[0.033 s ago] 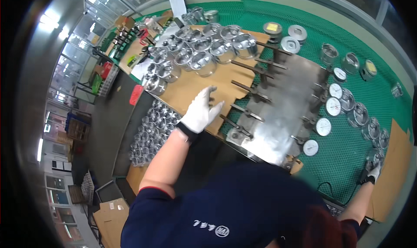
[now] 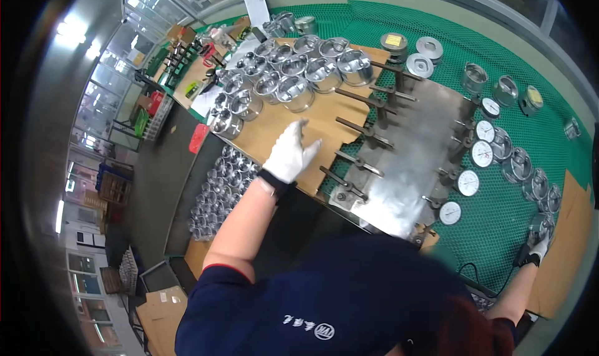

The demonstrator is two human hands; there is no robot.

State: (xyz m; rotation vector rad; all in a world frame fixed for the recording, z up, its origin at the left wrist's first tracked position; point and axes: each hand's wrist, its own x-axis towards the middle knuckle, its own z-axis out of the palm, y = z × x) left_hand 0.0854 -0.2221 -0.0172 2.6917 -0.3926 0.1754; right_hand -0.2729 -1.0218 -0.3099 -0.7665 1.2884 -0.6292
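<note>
My left hand point(image 2: 289, 153), in a white glove with a black wristband, hovers over the bare front part of a brown cardboard sheet point(image 2: 324, 122). Its fingers are apart and nothing is in them. Behind it, several shiny metal pistons point(image 2: 294, 93) stand in rows on the cardboard. Far to the right, my gloved right hand point(image 2: 540, 249) has its fingers closed at a metal piston point(image 2: 541, 222), the nearest of a line of pistons on the green mat. Part of that grip is hidden by the hand itself.
A steel plate fixture point(image 2: 405, 163) with rods and clamps stands between my hands. Several round dial gauges point(image 2: 468, 182) line its right side. More pistons point(image 2: 474, 77) stand on the green mesh mat point(image 2: 483, 237). Below the table's left edge lie many metal parts point(image 2: 218, 191). Cardboard point(image 2: 564, 250) borders the right.
The whole view has shifted very slightly. Both hands keep nearly the same places and shapes.
</note>
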